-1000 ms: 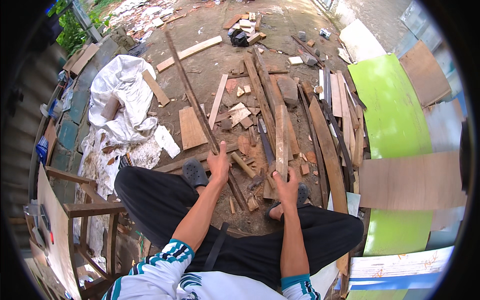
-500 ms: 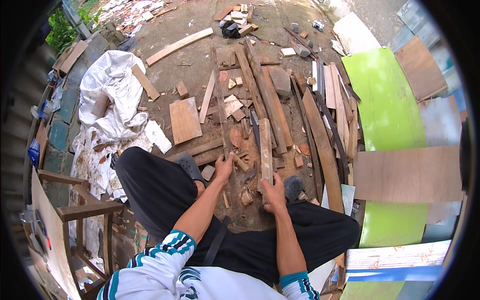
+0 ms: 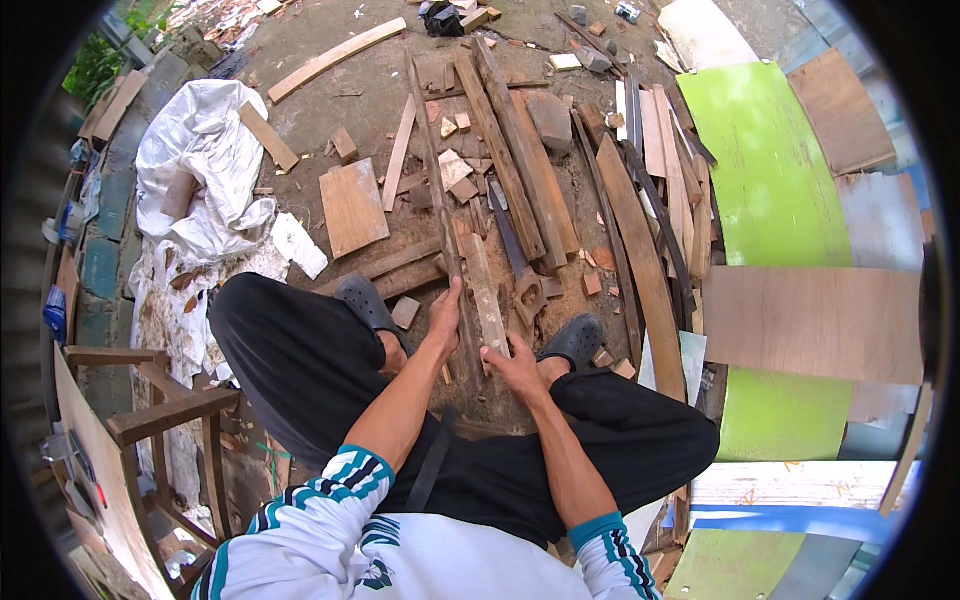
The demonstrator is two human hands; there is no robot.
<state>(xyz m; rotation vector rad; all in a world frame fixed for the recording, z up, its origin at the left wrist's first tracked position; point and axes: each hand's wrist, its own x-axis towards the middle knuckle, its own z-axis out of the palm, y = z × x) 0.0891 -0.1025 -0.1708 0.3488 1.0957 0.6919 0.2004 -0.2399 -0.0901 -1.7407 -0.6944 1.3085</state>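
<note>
A short, pale-worn wooden plank (image 3: 488, 298) is tilted between my knees, its near end gripped by my right hand (image 3: 517, 368). My left hand (image 3: 444, 318) is closed around a long, thin wooden strip (image 3: 431, 165) that runs away from me. The plank's far end lies close beside that strip. Its fingers are partly hidden behind the wood. Just beyond the plank, a handsaw with a dark blade and wooden handle (image 3: 530, 295) lies on the ground near my right shoe (image 3: 573, 341).
Long boards (image 3: 528, 165) lie ahead among wood offcuts. At left are a square wooden panel (image 3: 354, 207), a crumpled white sack (image 3: 205, 150) and a wooden frame (image 3: 175, 415). Green sheet (image 3: 775, 170) and a brown plywood panel (image 3: 815, 322) line the right.
My right hand has brought the short plank left and nearer, tilting its far end toward the strip. The saw handle has come into sight. The whole view has shifted slightly.
</note>
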